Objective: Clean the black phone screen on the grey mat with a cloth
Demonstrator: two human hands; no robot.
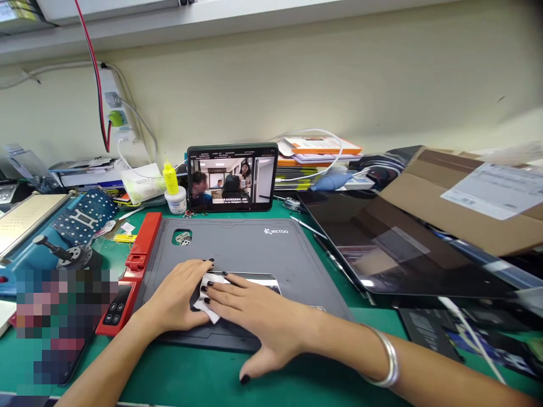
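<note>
A phone [265, 278] with a dark, glossy face and rounded corners lies on the grey work mat [237, 243]. My left hand [180, 297] is curled round its left end, thumb on the near side and fingers on the far side. Between my hands a white tissue [214, 314] rests on the phone. Fingers stretched out and nearly flat, my right hand [263, 316] presses on the tissue, its thumb spread toward me off the phone. Both hands and the tissue hide much of the phone.
Left of the mat stand a red tool [138, 263] with buttons and a blue clamp fixture [36, 260]. Behind are a tablet [232, 178] playing video, a white bottle [175, 200] and a yellow bottle [170, 180]. A large dark screen panel [382, 243] and cardboard [428, 186] lie right.
</note>
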